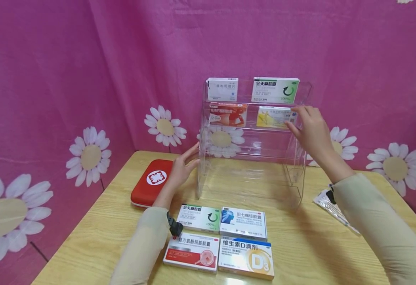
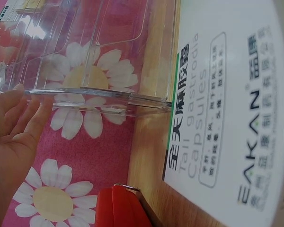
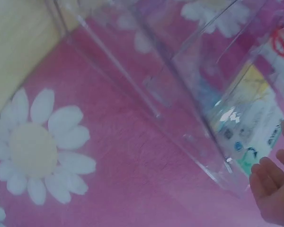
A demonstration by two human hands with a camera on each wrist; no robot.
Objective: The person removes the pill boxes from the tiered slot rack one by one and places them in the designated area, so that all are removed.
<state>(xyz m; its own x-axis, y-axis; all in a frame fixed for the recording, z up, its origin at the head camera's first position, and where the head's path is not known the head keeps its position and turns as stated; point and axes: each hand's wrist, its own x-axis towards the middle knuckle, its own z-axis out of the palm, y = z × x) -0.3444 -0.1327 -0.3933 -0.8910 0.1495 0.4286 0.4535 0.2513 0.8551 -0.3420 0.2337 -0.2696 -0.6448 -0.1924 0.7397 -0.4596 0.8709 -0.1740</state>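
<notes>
Right grip point(image 1: 313, 132): thumb and fingers part-spread, straddling the right end of the yellow-white box point(image 1: 273, 118), thumb low, fingers high. Can't tell if it actually pinches; right wrist view is blurred, with fingertips right by the box end.

Box location: second tier from top of the clear rack point(image 1: 265, 152), right half, standing face forward, printed face toward the person. It sits just left of the right grip, inboard of the rack's right side edge.

Left grip point(image 1: 183, 168): fingers loosely extended, tips against the rack's left side panel, nothing enclosed. Well apart from the yellow-white box, lower and to its left.

Same tier, left half: orange-red box point(image 1: 228, 114). Top tier: white box point(image 1: 222, 90) left, green-white box point(image 1: 275, 91) right.

Rack stands toward the far edge of the bench point(image 1: 293, 245). Red case point(image 1: 145, 192) near the bench's left edge, beside the left grip. Toward the near edge, four boxes lie flat, two by two: green-cornered box point(image 1: 198, 217), blue-white box point(image 1: 243, 223), red-white box point(image 1: 191, 253), D3 box point(image 1: 245, 259). Swab packet point(image 1: 336, 209) toward the right edge, beside the right sleeve point(image 1: 375, 221).
</notes>
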